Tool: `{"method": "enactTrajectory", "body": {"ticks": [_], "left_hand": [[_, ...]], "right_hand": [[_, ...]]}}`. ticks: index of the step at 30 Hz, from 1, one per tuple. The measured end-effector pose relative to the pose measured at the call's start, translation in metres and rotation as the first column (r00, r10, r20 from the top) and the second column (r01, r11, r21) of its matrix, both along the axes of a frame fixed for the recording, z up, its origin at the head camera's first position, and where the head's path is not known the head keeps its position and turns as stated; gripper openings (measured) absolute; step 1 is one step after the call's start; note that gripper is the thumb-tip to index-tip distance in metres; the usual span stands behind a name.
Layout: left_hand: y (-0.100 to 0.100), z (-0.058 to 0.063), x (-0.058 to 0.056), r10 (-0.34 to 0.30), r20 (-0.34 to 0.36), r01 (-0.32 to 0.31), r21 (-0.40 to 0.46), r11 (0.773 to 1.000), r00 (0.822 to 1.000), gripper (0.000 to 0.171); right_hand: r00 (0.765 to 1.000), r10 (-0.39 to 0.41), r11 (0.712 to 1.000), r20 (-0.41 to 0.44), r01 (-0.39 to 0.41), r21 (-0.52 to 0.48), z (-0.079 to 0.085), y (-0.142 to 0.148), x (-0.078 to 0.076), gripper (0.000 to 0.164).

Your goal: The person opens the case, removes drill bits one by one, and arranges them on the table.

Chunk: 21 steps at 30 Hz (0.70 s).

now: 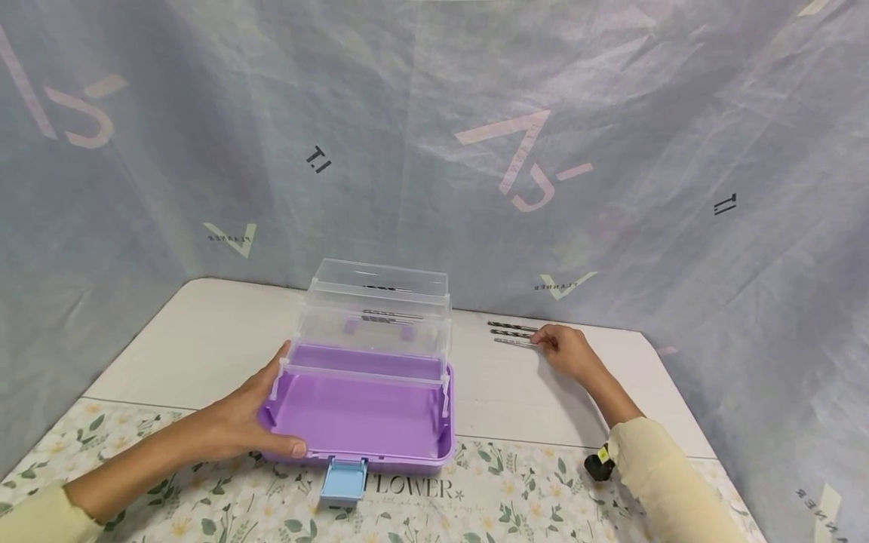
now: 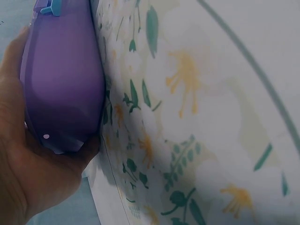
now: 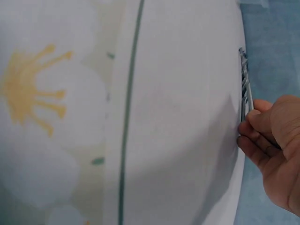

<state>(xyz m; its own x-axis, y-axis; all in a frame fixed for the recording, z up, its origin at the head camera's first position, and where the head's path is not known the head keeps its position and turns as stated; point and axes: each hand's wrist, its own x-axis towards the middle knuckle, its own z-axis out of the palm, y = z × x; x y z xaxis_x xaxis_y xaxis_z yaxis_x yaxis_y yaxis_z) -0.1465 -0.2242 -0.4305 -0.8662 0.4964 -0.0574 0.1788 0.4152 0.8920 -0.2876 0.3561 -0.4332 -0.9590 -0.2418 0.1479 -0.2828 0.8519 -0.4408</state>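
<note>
A purple storage box (image 1: pixel 366 411) stands with its clear tiered trays (image 1: pixel 373 324) raised. My left hand (image 1: pixel 241 418) grips its left end, the thumb on the front rim; the left wrist view shows the hand (image 2: pixel 42 173) round the end of the box (image 2: pixel 65 79). Several drill bits (image 1: pixel 383 317) lie in the trays. On the white board to the right, more drill bits (image 1: pixel 505 324) lie side by side. My right hand (image 1: pixel 563 351) pinches the end of the nearest drill bit (image 1: pixel 509 342). In the right wrist view, the fingertips (image 3: pixel 253 117) hide that end.
A light blue latch (image 1: pixel 344 481) hangs open at the box's front. The table has a floral cover (image 1: pixel 516 490) in front and a white surface (image 1: pixel 502 400) behind. A grey printed curtain (image 1: pixel 407 151) encloses the back and sides. A black strap piece (image 1: pixel 599 464) sits at the right wrist.
</note>
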Motion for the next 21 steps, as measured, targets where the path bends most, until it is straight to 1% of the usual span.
{"method": "enactTrajectory", "body": {"ticks": [3, 6, 12, 19, 21], "left_hand": [[0.0003, 0.0005, 0.0009, 0.008, -0.009, -0.008, -0.014, 1.000, 1.000, 0.158], [0.0011, 0.0009, 0.0015, 0.008, -0.005, -0.008, -0.002, 1.000, 1.000, 0.159], [0.0016, 0.0009, 0.0025, 0.011, 0.009, -0.011, 0.009, 1.000, 1.000, 0.159], [0.0012, 0.0019, 0.0024, 0.015, -0.001, -0.015, -0.008, 1.000, 1.000, 0.160], [0.0015, 0.0022, 0.0020, 0.017, 0.008, -0.017, -0.006, 1.000, 1.000, 0.160]], "right_hand": [[1.000, 0.004, 1.000, -0.011, -0.004, -0.008, -0.0038, 0.0018, -0.0010, 0.023], [1.000, 0.005, 1.000, -0.029, -0.006, -0.011, -0.0053, 0.0016, -0.0016, 0.022], [0.999, 0.010, 1.000, -0.041, -0.009, 0.007, -0.0044, -0.0014, -0.0017, 0.021], [0.999, 0.023, 0.999, -0.046, -0.022, 0.025, -0.0029, -0.0042, -0.0011, 0.020], [0.999, 0.019, 1.000, -0.046, -0.018, 0.023, -0.0027, -0.0041, -0.0013, 0.020]]}}
